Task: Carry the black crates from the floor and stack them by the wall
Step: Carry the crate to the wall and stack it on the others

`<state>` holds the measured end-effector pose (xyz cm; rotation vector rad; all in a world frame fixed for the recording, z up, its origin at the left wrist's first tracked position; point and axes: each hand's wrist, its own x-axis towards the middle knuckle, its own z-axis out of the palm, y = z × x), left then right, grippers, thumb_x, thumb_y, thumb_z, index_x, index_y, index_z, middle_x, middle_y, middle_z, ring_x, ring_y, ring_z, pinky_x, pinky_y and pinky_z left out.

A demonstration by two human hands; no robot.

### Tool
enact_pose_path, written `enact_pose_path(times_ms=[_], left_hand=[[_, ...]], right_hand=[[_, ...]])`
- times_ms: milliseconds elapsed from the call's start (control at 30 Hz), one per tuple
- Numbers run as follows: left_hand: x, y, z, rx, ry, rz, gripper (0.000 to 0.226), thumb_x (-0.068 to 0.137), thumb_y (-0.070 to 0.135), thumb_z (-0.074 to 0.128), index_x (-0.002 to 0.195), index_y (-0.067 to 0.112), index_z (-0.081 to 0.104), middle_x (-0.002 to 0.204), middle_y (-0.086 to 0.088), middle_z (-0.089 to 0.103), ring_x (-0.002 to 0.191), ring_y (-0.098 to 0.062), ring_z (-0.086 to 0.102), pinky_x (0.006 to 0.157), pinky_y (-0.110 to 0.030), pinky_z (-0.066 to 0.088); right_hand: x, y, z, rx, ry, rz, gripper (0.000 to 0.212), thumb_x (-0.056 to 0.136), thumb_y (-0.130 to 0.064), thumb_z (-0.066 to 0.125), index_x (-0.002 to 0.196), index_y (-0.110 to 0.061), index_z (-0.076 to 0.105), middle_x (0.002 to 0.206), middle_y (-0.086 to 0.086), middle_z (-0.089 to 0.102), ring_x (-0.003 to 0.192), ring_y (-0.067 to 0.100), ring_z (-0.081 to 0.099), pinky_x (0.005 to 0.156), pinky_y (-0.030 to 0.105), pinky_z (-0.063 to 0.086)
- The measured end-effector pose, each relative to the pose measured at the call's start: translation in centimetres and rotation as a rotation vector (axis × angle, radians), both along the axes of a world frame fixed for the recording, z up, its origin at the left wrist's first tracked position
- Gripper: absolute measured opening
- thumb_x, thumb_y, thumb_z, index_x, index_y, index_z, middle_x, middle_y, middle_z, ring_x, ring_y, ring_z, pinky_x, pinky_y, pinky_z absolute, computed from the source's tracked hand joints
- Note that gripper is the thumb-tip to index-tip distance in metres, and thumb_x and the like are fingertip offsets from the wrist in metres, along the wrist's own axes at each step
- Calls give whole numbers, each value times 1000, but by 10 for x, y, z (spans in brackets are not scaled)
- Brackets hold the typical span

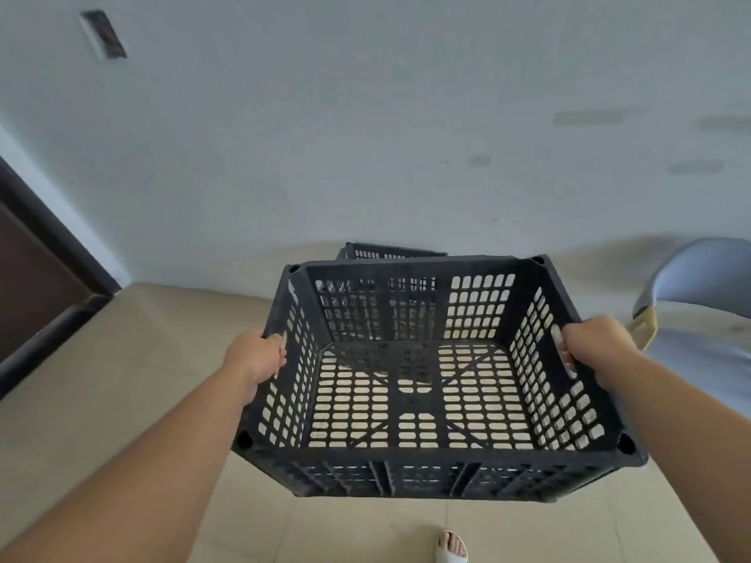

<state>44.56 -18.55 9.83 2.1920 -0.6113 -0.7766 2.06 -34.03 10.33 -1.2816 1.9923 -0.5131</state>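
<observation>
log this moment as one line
phase: carry | held: black perforated plastic crate, empty, lifted | left hand: grips left handle slot | right hand: grips right handle slot | ahead: second black crate by white wall

Upper left of the frame there's a small rectangular plate, dark in the middle with a pale rim. It's too blurry for me to say if it's a socket or a switch. Along the left edge is a dark brown door, its darker trim running diagonally down. On the right edge sits a chair with a grey-blue shell and a yellowish bar on its left side. Upper right has a few faint grey smudges. Bottom centre, my toes poke out of a white slipper on beige tiles.
</observation>
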Motion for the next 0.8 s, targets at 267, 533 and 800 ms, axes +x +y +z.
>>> enact_pose_path(times_ms=[267,533,800], left_hand=[[18,-108,17,-52,26,127,27,106,20,48,98,5,68,90,-12,70,76,-20,62,70,-34,49],[62,-202,14,-68,-3,161,26,106,19,48,94,4,67,92,-13,69,75,-18,61,64,-28,43],[148,-317,-24,-18,57,72,30,107,22,46,96,3,66,87,-13,65,73,-18,59,61,-23,35]], right_hand=[[45,-148,19,-37,-33,63,14,81,1,56,77,11,65,72,27,65,70,40,67,58,39,50],[93,-258,8,-7,-111,64,18,78,1,51,78,13,65,80,32,68,67,36,64,59,42,50],[159,-341,-20,30,-48,20,19,80,-1,52,75,11,66,77,34,70,70,45,71,63,51,59]])
